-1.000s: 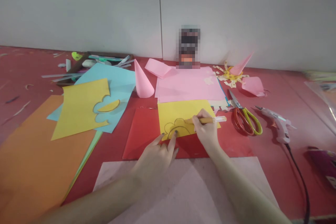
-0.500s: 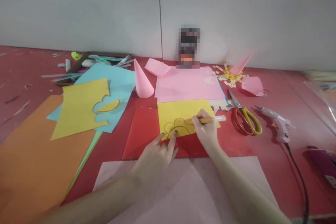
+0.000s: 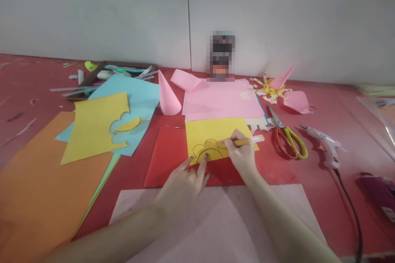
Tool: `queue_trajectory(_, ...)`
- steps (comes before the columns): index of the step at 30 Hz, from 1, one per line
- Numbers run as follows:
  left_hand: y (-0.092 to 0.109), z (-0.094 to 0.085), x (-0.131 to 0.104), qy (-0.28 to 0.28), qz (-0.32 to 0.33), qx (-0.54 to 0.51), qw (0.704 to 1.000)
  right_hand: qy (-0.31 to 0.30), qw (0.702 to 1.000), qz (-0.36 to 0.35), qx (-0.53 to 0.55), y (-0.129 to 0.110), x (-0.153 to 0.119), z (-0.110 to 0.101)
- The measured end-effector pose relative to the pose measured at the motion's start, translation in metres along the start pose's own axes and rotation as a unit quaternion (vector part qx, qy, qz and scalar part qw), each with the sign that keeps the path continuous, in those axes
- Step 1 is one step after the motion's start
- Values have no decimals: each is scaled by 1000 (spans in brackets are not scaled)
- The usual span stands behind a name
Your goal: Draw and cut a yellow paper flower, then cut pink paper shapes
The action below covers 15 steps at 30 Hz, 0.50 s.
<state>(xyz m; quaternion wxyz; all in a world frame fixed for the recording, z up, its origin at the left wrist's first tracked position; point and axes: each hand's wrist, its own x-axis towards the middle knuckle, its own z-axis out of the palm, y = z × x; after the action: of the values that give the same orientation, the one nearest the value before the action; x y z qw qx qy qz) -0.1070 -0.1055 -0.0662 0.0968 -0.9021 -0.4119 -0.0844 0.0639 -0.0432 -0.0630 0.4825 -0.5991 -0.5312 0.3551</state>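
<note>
A yellow sheet of paper (image 3: 219,129) lies on a red sheet (image 3: 166,160), with a dark scalloped outline and an inner arc drawn along its lower part. My left hand (image 3: 187,178) rests open on the sheet's lower edge, its spread fingertips pressing beside the drawn lines. A yellow-barrelled pen with a clear end (image 3: 242,142) is pinched in my right hand (image 3: 242,154). The pen's tip meets the right side of the scalloped outline.
Pink sheets (image 3: 216,104) and a pink paper cone (image 3: 168,98) sit behind. Scissors (image 3: 286,139) and a glue gun (image 3: 324,141) with a cord lie right. Left are a cut yellow sheet (image 3: 95,127), a blue sheet (image 3: 145,94) and an orange sheet (image 3: 52,189).
My right hand and the pen have shifted very slightly left. My left hand stays in place on the yellow sheet.
</note>
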Motion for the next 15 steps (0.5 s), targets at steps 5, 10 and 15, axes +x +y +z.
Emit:
queue_trajectory(5, -6, -5, 7, 36, 2, -10, 999, 20, 997, 29, 72, 5, 4, -1)
queue_trajectory(10, -22, -12, 16, 84, 8, 13, 996, 40, 986, 47, 158, 12, 8, 0)
queue_trajectory(15, -27, -12, 15, 52, 5, -14, 999, 35, 983, 38, 175, 9, 6, 2)
